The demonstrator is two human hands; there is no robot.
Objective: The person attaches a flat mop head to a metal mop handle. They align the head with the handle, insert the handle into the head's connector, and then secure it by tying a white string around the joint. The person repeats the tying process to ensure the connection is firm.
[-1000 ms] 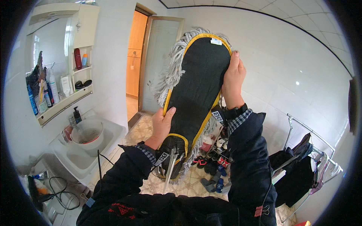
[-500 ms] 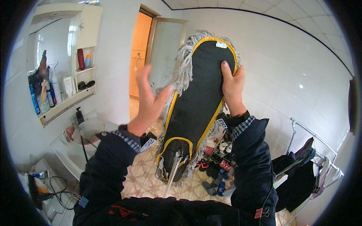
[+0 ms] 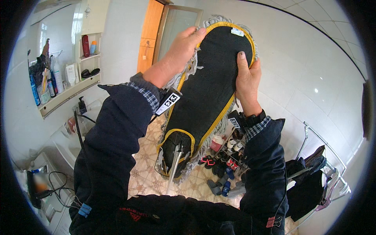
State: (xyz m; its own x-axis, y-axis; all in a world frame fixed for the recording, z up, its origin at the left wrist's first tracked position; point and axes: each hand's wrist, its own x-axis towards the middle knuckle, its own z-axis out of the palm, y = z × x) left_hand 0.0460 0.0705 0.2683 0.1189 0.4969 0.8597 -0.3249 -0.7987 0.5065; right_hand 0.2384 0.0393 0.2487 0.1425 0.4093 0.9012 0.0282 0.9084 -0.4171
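A long flat mop head (image 3: 211,82) is raised before me, its black backing edged in yellow and grey yarn strands hanging round the rim. My left hand (image 3: 182,49) pinches the yarn and edge at its upper left. On the right edge my right hand (image 3: 248,80) grips it, thumb flat on the black backing and fingers behind, hidden. At the lower end a pocket covers part of the mop frame, and a metal mop handle (image 3: 174,166) runs from there down toward my body. A white label (image 3: 237,31) is sewn near the top.
Shoes and slippers (image 3: 223,166) stand on a rack and the tiled floor beyond the mop. To the right is a metal drying rack (image 3: 325,150) with dark clothes. A washbasin (image 3: 64,147) and a mirror shelf (image 3: 70,96) line the left wall; an orange door (image 3: 149,39) is behind.
My left hand has moved up and right from beside the mop head and closed on its upper left edge. The mop head has risen slightly, with my right hand still holding it.
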